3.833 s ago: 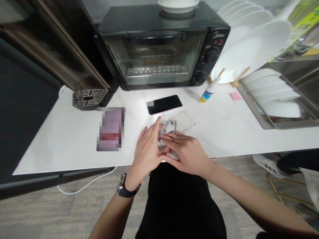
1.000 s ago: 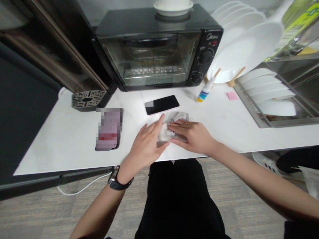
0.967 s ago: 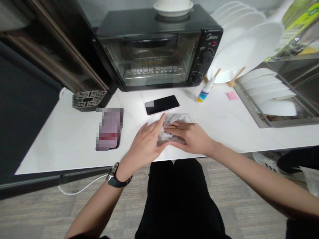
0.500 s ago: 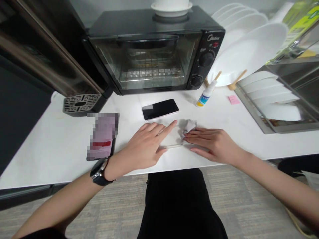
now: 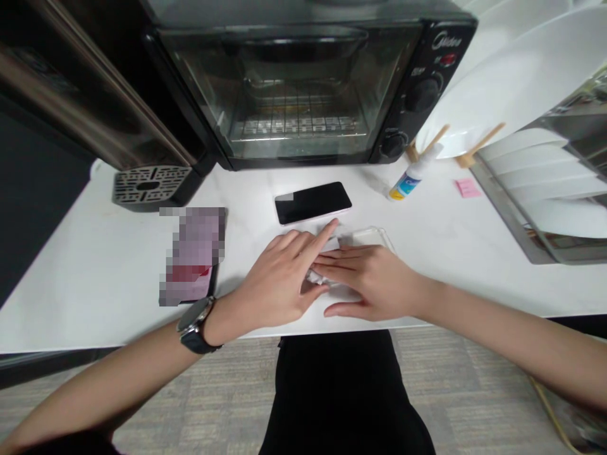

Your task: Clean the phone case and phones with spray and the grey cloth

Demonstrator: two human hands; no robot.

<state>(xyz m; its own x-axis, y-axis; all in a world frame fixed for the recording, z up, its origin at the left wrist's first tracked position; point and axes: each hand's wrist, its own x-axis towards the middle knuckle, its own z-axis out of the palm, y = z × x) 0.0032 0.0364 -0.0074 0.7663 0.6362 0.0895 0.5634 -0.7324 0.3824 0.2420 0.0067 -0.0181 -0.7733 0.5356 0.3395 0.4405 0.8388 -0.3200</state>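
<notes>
A clear phone case (image 5: 372, 236) lies flat on the white counter in front of me, its right end showing beyond my fingers. My left hand (image 5: 277, 281), a watch on its wrist, steadies the case's left end, with thumb and forefinger apart along the edges. Under the fingertips of my right hand (image 5: 374, 278) is a crumpled pale wipe (image 5: 315, 277), pressed onto the case close to the left hand. The right fingers lie stretched together over the wipe and hide much of it. Just behind the case rests a dark-screened phone (image 5: 313, 203).
A toaster oven (image 5: 298, 95) stands at the back. A small spray bottle (image 5: 406, 183) and a pink sticky note (image 5: 468, 188) are to its right, near racked white plates (image 5: 516, 82). Another phone (image 5: 194, 256), its screen blurred, lies at left by a drip tray (image 5: 150, 184).
My right hand has slid the wipe leftward along the case, up to my left hand, uncovering the case's right end. The left hand stays almost in place. The view has shifted slightly.
</notes>
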